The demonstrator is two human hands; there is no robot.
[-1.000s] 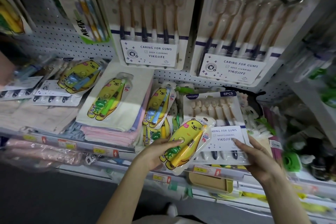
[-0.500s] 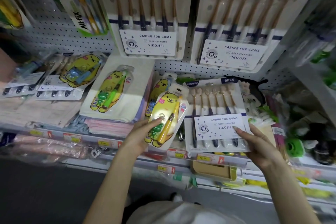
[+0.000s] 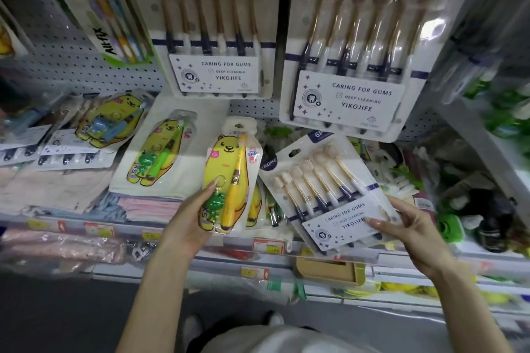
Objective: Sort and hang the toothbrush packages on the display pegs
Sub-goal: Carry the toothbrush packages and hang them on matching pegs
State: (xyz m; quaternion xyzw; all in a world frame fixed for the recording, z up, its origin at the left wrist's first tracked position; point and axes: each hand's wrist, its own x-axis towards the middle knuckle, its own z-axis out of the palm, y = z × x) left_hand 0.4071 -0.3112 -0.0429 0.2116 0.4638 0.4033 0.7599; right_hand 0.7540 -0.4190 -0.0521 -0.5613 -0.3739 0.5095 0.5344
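Head: left hand (image 3: 186,222) grips upright bear pack (image 3: 229,169); right hand (image 3: 413,231) grips six-pack (image 3: 324,183) tilted leftward.

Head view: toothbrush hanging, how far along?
Done: a left hung six-pack and a right hung six-pack are on the pegboard. In hand: left hand holds a yellow bear pack, and right hand holds a YIKOJIFE six-pack; neither is pegged. Left: loose bear packs and flat six-packs lie on towels.
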